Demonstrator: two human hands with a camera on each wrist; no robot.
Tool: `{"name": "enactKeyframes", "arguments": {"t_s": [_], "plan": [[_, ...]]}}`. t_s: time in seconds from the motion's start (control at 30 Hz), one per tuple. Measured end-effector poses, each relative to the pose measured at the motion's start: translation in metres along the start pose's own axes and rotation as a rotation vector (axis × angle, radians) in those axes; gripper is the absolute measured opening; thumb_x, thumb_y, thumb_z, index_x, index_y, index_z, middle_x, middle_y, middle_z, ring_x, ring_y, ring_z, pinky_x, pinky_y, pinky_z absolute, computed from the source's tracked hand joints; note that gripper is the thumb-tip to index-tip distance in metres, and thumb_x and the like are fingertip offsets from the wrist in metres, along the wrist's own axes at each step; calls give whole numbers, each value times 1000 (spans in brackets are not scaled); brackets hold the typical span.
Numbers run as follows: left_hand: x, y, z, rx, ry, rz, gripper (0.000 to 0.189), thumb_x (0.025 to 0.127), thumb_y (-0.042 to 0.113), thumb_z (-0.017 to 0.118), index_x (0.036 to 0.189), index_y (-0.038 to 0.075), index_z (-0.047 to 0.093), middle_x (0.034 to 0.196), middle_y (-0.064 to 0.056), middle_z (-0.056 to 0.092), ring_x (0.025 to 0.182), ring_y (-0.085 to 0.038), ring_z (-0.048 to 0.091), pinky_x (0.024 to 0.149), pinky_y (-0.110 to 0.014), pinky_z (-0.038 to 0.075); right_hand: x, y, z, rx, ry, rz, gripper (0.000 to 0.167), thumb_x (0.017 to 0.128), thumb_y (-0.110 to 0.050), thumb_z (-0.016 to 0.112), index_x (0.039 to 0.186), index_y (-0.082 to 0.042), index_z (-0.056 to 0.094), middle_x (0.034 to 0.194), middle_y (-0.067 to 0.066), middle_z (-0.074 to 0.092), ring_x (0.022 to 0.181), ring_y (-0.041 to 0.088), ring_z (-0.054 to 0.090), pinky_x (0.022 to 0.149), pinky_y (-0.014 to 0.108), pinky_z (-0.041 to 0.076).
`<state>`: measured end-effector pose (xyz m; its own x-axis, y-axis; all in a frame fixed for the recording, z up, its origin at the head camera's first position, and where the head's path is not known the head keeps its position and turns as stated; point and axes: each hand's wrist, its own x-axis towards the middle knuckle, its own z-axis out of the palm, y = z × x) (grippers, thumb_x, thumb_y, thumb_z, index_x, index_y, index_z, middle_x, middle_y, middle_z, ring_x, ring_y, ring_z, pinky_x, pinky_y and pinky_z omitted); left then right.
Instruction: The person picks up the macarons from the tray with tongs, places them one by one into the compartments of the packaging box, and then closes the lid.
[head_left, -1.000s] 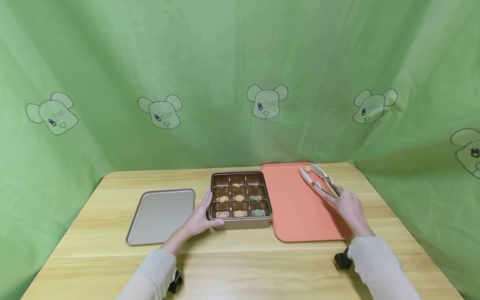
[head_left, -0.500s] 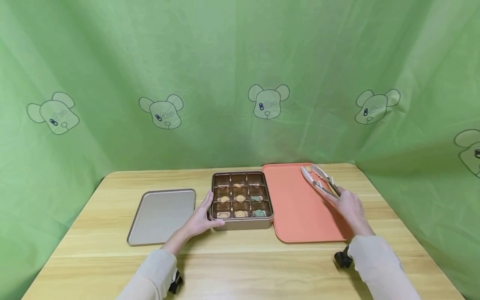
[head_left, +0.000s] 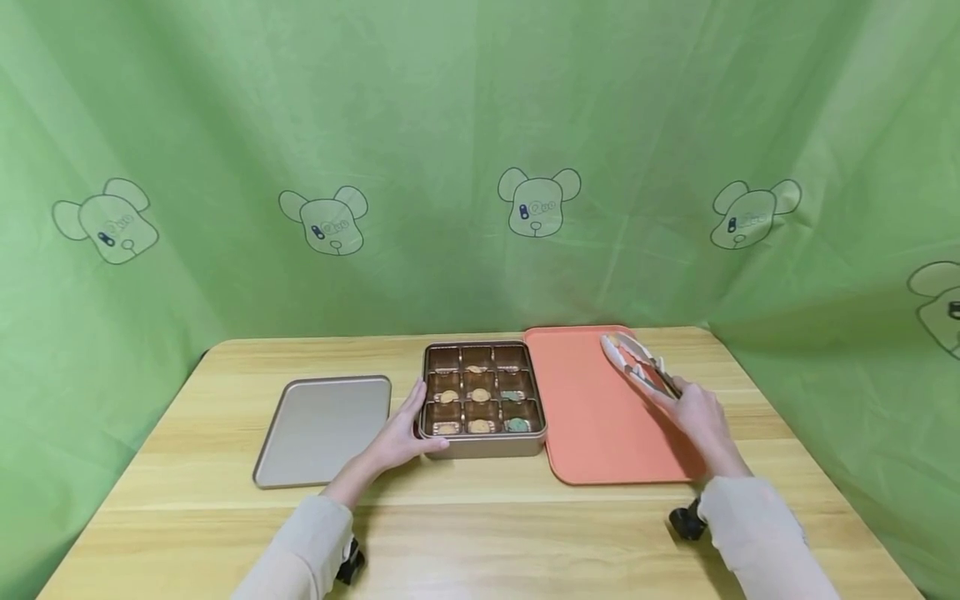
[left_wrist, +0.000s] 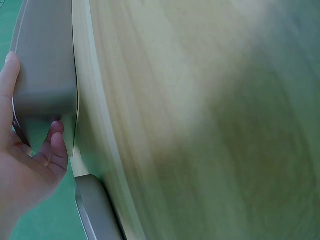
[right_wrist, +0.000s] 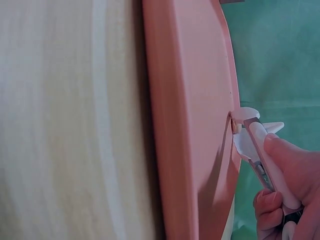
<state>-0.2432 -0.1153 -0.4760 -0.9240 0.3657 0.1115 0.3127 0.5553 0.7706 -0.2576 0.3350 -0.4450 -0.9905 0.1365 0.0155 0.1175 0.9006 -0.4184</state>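
My left hand (head_left: 399, 437) grips the near left corner of a square metal cookie tin (head_left: 487, 448), thumb along the front and fingers along the left side. Its brown plastic insert (head_left: 477, 362) has several compartments, some with tan cookies (head_left: 478, 396) or green cookies (head_left: 517, 425). My right hand (head_left: 699, 417) holds a pair of tongs (head_left: 617, 357) with pale tips over the far right part of a coral tray (head_left: 592, 433). Between the tips sits a small tan cookie (head_left: 614, 338), partly hidden by them. The right wrist view shows the tongs (right_wrist: 245, 144) reaching down to the tray's far rim.
A flat metal lid (head_left: 322, 429) lies left of the tin on the wooden table (head_left: 480, 533). The tray's left edge meets the tin's right side. A green curtain (head_left: 420, 275) printed with bear heads hangs behind and beside the table.
The tongs have turned slightly, and their tips now cover more of the cookie. The left hand, tin, tray and lid stay where they were.
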Motion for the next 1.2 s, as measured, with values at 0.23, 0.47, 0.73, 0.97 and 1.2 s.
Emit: {"name": "enactKeyframes", "arguments": {"t_s": [0.23,0.47,0.73,0.97,1.2], "plan": [[0,-1,0,-1,4,14,106,72,30,76,144,-2,6,151,-18,1,137,-37,9,111,-47,11,-4,-2,-1,-5,15,-14,70,87,-50,52,131,3,43,119,41,43,101,57,44,77,60,42],[-1,-2,-1,-22,24,74,105,73,34,75,144,-3,7,151,-20,1,135,-43,10,110,-53,11,-11,-13,-5,14,21,-73,68,88,-48,52,133,2,42,122,40,43,105,58,42,82,61,41],[1,0,-2,-27,5,10,106,70,29,77,144,-2,8,151,-19,2,137,-36,8,111,-48,11,-19,-33,-7,69,39,-129,66,87,-42,57,133,3,41,112,41,49,74,39,52,58,41,44],[1,1,-1,-24,5,7,106,70,28,78,144,-2,8,151,-19,2,138,-35,7,112,-46,10,-24,-49,-6,128,36,-164,66,87,-43,56,133,2,42,105,37,55,69,34,52,54,36,42],[2,-1,0,-27,9,12,106,70,27,78,144,-3,9,151,-20,3,137,-36,8,111,-48,11,-31,-72,-1,171,51,-272,63,88,-40,57,131,3,45,121,32,51,101,47,53,84,56,44]]}}
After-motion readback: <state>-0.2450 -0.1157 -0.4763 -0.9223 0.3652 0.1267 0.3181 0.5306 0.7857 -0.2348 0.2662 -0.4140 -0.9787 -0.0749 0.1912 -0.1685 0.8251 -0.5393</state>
